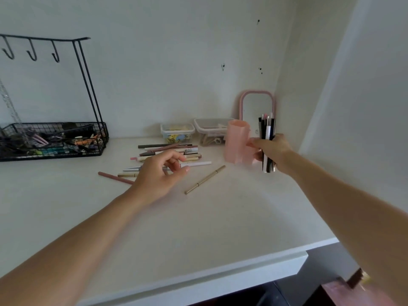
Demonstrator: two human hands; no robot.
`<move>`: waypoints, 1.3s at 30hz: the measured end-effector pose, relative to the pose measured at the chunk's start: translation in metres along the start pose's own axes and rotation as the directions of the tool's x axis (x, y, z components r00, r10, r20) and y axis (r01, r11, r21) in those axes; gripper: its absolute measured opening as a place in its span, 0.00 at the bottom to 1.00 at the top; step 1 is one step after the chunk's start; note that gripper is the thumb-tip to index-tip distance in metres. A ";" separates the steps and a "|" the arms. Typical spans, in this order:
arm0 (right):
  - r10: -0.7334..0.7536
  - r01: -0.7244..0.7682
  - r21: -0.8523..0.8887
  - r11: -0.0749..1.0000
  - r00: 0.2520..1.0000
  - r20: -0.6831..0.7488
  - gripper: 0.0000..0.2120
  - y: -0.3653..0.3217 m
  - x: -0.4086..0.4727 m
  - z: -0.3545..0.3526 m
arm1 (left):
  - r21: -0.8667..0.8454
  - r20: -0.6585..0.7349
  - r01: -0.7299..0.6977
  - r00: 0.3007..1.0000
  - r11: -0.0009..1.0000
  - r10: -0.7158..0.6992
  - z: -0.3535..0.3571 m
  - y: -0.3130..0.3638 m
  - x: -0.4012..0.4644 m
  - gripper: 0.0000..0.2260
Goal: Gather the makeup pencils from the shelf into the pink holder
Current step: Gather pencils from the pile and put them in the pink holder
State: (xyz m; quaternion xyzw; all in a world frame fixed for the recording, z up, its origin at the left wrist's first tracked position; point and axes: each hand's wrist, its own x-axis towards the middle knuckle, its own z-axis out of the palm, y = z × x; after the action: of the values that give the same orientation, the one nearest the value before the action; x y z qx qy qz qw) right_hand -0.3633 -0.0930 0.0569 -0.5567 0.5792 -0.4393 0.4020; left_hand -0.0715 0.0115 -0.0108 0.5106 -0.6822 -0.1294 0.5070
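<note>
R hand (pixel 272 151) gripping pencil bunch (pixel 267 131) beside pink holder (pixel 237 143), L hand (pixel 160 173) over loose pencils (pixel 172 151)

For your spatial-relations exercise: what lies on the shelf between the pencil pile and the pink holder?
Head view: one gold pencil lies slantwise between the pencil pile and pink holder; otherwise bare shelf.

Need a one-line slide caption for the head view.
Right hand grips a pencil bundle beside the pink holder; left hand hovers over loose pencils on the shelf.

Pink holder (pixel 237 143); gold pencil (pixel 204 179); black wire basket (pixel 53 140); white shelf (pixel 154 217); pink-framed mirror (pixel 257 93).
</note>
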 end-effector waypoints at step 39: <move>0.066 -0.068 0.369 0.927 0.998 0.020 0.17 0.005 0.046 0.016 | 0.032 -0.004 0.010 1.000 0.999 -0.010 -0.003 0.002 0.002 0.06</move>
State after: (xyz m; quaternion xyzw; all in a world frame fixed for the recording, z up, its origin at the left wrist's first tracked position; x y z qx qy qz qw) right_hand -0.3522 -0.1403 0.0483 -0.4526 0.5033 -0.5245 0.5164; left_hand -0.0697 0.0118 -0.0067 0.5223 -0.6809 -0.1200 0.4992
